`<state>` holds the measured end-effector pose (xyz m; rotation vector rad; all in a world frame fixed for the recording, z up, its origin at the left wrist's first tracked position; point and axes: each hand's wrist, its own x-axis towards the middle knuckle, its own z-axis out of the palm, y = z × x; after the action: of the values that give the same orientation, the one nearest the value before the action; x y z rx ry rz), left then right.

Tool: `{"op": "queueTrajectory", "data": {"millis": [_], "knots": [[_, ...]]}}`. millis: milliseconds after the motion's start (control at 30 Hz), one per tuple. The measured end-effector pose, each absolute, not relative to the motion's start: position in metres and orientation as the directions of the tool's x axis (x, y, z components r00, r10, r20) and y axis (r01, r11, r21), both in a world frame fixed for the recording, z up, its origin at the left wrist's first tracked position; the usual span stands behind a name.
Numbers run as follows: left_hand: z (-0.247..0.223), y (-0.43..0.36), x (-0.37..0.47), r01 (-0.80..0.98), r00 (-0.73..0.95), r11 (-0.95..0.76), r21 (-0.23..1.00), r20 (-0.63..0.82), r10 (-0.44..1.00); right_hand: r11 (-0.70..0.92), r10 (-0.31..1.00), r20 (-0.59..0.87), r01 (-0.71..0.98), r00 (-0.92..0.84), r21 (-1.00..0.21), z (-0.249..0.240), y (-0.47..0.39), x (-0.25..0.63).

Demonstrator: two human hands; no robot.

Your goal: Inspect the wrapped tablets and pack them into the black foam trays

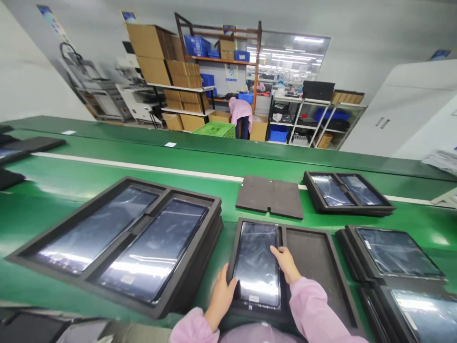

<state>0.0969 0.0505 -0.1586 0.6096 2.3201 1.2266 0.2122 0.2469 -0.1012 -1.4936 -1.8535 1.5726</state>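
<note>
A black foam tray with two compartments lies in front of me. Its left compartment holds a dark glossy screen panel; the right one is bare. My left hand is at the panel's lower left edge, thumb near the glass and fingers along the tray's side. My right hand touches the panel's right edge, with thumb and fingers close together. Left of this tray, a larger-looking foam tray stack holds two more screen panels.
A flat foam sheet lies beyond the tray. More trays with panels stand at the back right and right. Dark foam pieces sit at the far left. Past the green bench, a person bends near shelves.
</note>
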Motion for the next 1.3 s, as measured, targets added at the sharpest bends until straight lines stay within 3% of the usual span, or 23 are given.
{"op": "queueTrajectory", "data": {"millis": [133,233,333,467,533,600,767,1300], "knots": [[-0.136,0.075,0.078,0.215,-0.832,0.491,0.844,-0.106,0.545,-0.219,0.714,-0.354,0.287,-0.605,-0.933,-0.086,0.229,0.213],[-0.105,0.093,0.066,0.086,-0.869,0.356,0.931,-0.105,0.483,-0.331,0.643,-0.283,0.075,-0.712,-0.941,-0.081,0.217,0.226],[-0.073,0.095,0.063,-0.026,-0.764,0.143,0.989,-0.112,0.635,-0.388,0.575,-0.203,-0.045,-0.792,-0.921,-0.076,0.215,0.245],[-0.040,0.085,0.071,0.060,-0.537,-0.100,0.993,0.117,0.835,-0.080,0.607,-0.014,-0.043,-0.795,-0.996,-0.050,0.227,0.266],[-0.029,0.083,0.074,0.092,-0.437,-0.233,0.968,0.250,0.864,0.085,0.602,0.165,-0.143,-0.781,-0.986,-0.032,0.234,0.269],[-0.022,0.084,0.074,0.122,-0.404,-0.273,0.954,0.299,0.864,0.128,0.565,0.255,-0.221,-0.785,-0.967,-0.018,0.236,0.268],[-0.022,0.083,0.069,0.075,-0.402,-0.374,0.924,0.371,0.837,-0.022,0.522,0.212,-0.262,-0.826,-0.965,-0.009,0.229,0.261],[-0.028,0.075,0.075,0.102,-0.315,-0.469,0.877,0.476,0.821,-0.019,0.486,0.236,-0.280,-0.841,-0.960,-0.011,0.224,0.271]]}}
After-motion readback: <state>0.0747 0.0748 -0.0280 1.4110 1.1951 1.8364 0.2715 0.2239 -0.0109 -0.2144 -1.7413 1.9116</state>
